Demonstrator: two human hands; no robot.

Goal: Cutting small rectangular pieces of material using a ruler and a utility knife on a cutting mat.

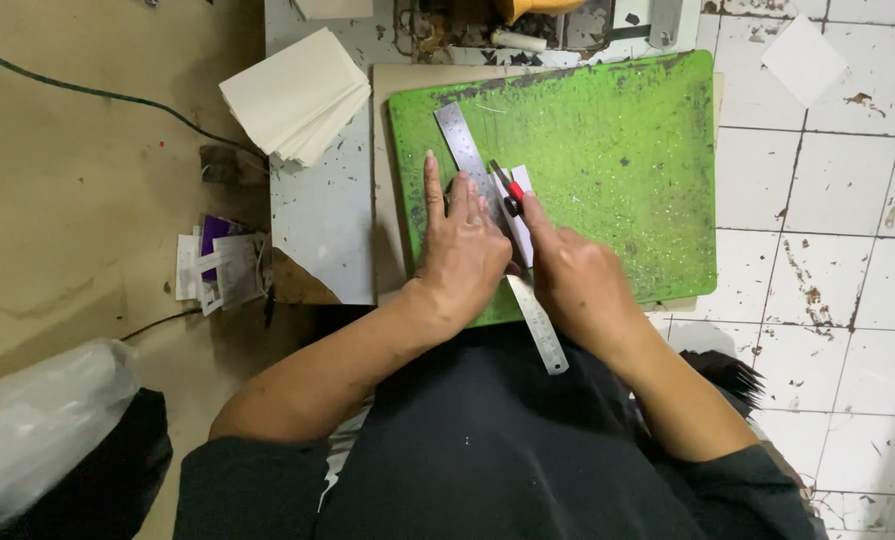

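Even, fairly bright overhead light is falling across the scene — shadows are staying soft, nothing is glaring, and focus is holding sharp throughout.

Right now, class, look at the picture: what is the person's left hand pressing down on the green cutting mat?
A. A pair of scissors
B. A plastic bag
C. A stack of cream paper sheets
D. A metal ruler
D: the left hand lies flat on the metal ruler, which runs slantwise across the green cutting mat, while the right hand holds a red-and-black cutter against its edge.
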